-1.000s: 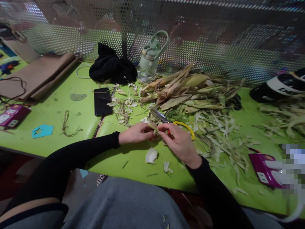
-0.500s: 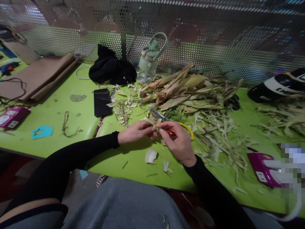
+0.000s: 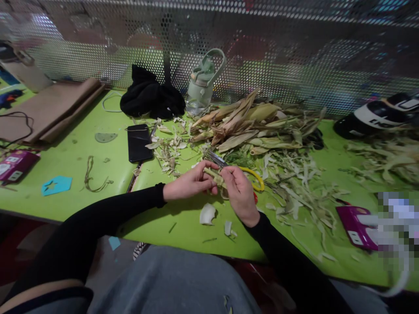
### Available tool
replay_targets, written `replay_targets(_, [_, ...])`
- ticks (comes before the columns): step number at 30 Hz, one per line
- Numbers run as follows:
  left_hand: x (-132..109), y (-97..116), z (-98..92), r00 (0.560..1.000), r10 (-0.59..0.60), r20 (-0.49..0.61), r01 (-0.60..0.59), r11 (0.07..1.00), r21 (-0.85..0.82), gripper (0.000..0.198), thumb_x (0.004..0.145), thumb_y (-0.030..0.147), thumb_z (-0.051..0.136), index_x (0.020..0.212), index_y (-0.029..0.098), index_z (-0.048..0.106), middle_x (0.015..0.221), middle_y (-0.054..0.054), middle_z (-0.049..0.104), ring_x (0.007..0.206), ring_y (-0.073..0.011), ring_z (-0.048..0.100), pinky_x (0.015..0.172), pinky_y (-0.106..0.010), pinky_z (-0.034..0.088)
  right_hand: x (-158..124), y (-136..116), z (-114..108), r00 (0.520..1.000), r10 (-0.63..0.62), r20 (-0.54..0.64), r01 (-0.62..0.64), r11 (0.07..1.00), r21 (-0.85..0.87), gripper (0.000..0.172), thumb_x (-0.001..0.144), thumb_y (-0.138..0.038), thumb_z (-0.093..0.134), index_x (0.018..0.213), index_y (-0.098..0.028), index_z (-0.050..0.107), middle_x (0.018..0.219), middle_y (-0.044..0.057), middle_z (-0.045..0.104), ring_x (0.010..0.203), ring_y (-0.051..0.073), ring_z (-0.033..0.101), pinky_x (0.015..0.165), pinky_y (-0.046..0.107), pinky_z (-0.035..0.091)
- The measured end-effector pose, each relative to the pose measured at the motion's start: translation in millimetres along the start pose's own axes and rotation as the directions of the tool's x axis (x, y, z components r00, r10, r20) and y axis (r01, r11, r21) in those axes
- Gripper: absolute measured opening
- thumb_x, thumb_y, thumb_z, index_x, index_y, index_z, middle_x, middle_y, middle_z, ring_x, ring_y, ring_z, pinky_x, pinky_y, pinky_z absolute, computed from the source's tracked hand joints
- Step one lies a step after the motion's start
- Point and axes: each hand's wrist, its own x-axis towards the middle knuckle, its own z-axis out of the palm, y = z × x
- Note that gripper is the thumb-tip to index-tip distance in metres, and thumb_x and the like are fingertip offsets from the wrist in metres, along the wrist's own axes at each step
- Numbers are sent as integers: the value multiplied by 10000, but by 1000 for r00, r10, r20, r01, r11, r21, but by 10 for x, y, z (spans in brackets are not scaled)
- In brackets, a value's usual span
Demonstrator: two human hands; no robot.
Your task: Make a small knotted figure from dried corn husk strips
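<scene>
Between my two hands is a small strip of pale green corn husk (image 3: 215, 175). My left hand (image 3: 196, 181) pinches its left end, with the fingers curled round it. Thumb and fingertips of my right hand (image 3: 240, 192) close on its other end. Just behind the hands lie scissors (image 3: 257, 178) with yellow and red handles, partly covered by my right hand. A heap of dry corn husks (image 3: 255, 122) rests farther back. Nearer my body, a curved white scrap (image 3: 207, 214) and a smaller pale scrap (image 3: 228, 228) lie on the green table (image 3: 183, 226).
Husk shreds (image 3: 304, 187) spread to the right, and more scraps (image 3: 168, 152) lie beside a black phone (image 3: 139, 142). A green water bottle (image 3: 201, 85) and a black cloth (image 3: 150, 96) stand before the perforated metal screen (image 3: 278, 56). Purple devices (image 3: 355, 226) sit at both sides.
My right hand has turned and drawn its fingers together on the husk strip. My left fingers have lifted and opened slightly around it. The view has shifted a little.
</scene>
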Motion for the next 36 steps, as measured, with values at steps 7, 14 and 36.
replay_targets(7, [-45,-14,4,989,-131,60,141,968,-206,361,897,213,668,1182,136,460,771,-23,711,701,-104,662,662,-245,474,28,-49,-117,998,40,-55,-37,998,59,258,970,-446,487,846,-231,556,638,-42,473,528,121,413,489,260,342])
replay_targets(14, [5,-56,30,986,-141,-88,104,937,-334,233,829,226,742,954,115,579,768,-31,709,679,-95,654,684,-242,498,16,37,-71,995,63,79,-71,992,104,289,940,-512,521,866,-233,527,591,-57,431,495,123,393,439,251,308])
replay_targets(36, [19,16,-48,991,57,-120,17,843,538,257,928,397,543,817,165,545,721,24,535,640,-102,438,598,-247,326,22,56,33,981,176,84,-190,961,202,281,907,-518,574,934,-238,584,727,-30,549,558,116,493,477,237,399])
